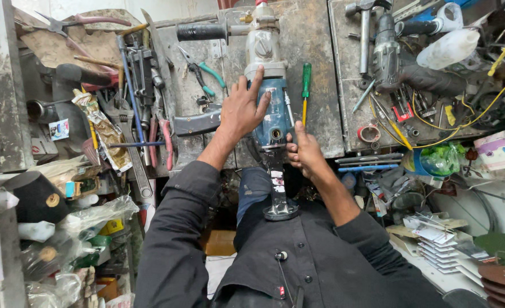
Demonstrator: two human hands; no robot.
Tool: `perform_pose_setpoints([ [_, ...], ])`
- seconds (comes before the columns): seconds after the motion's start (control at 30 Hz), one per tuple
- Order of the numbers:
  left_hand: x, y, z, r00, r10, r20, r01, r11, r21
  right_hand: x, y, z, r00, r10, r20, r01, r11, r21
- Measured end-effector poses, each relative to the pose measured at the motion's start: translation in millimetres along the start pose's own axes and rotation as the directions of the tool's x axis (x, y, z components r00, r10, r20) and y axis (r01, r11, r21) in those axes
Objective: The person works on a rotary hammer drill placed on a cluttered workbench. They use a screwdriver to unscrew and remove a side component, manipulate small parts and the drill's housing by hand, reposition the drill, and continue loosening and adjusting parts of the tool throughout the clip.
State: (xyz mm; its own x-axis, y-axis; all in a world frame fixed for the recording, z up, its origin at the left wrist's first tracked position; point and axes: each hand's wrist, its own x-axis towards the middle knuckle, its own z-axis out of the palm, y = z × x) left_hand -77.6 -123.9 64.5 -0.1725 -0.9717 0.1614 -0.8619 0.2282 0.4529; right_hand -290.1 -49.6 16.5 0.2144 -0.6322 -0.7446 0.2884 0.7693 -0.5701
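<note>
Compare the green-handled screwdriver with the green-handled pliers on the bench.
The green-handled screwdriver is one straight tool with a yellow shaft, lying close to the blue power tool; the green-handled pliers have two spread handles and lie further left, slanted. Both rest untouched on the worn metal bench.

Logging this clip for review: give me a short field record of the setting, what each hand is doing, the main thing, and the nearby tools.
setting: cluttered metal workbench in a workshop
main thing: large blue and grey power drill lying on the bench, rear handle toward the person
left hand: palm pressed on the drill body
right hand: fingers at the drill's rear end
nearby: green-handled screwdriver, green-handled pliers, hammer
</note>
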Motion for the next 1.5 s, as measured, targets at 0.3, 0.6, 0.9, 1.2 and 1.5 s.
perform_pose_setpoints([
  [0.3, 2, -5, 0, 1.000, 0.021, -0.021, -0.021, 1.000, -0.012, 16, 16, 2, 0.903, -0.383, -0.192, 0.206, 0.781, -0.589],
  [0.6, -2, -1, -5, 0.999, -0.017, -0.050, 0.014, 0.999, -0.047, 13, 17, -27, 0.999, 0.013, 0.039, -0.004, 0.978, -0.208],
  [0.9, 0, -2, -5, 0.999, -0.020, -0.047, 0.019, 1.000, -0.017, 15, 15, -83, 0.648, -0.761, -0.037, 0.156, 0.181, -0.971],
  [1.2, 0, 3, -10, 0.999, -0.042, -0.027, 0.041, 0.999, -0.032, -6, 0, -56, 0.613, -0.790, -0.017, 0.104, 0.101, -0.989],
  [1.5, 2, 2, -9, 0.999, -0.032, -0.035, 0.031, 0.999, -0.027, -8, -46, -102, 0.432, -0.901, -0.036, 0.210, 0.139, -0.968],
])
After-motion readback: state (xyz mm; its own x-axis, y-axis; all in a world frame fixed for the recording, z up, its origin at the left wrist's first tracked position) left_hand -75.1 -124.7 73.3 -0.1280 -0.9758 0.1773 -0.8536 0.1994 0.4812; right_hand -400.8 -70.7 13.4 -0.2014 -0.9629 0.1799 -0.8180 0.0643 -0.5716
